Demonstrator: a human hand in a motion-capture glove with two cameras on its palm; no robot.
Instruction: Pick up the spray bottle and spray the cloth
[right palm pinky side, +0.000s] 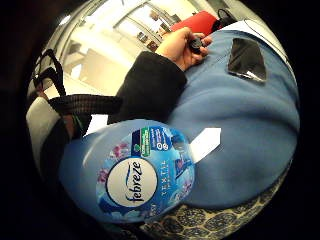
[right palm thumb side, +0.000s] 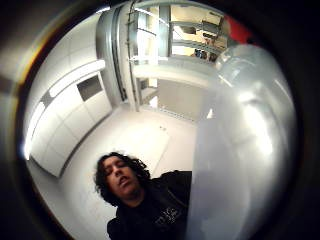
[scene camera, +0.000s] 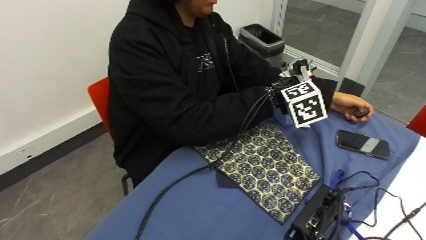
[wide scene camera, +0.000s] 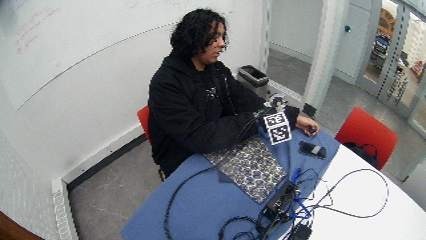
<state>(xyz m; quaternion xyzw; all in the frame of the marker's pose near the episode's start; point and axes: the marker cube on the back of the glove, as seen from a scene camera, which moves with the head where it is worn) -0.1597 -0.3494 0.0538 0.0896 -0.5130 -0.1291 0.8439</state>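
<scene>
The spray bottle (right palm pinky side: 125, 170) carries a label reading "febreze" and "TEXTIL" (smaller print illegible).

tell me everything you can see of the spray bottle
The spray bottle is pale blue translucent plastic with a rounded body and a blue Febreze label showing flowers and a white oval logo. In the little finger side palm view it fills much of the frame, above the blue tablecloth near the patterned cloth. In the outside view it is mostly hidden behind the gloved right hand, with only a blue sliver showing. Its nozzle and trigger cannot be made out.
</scene>
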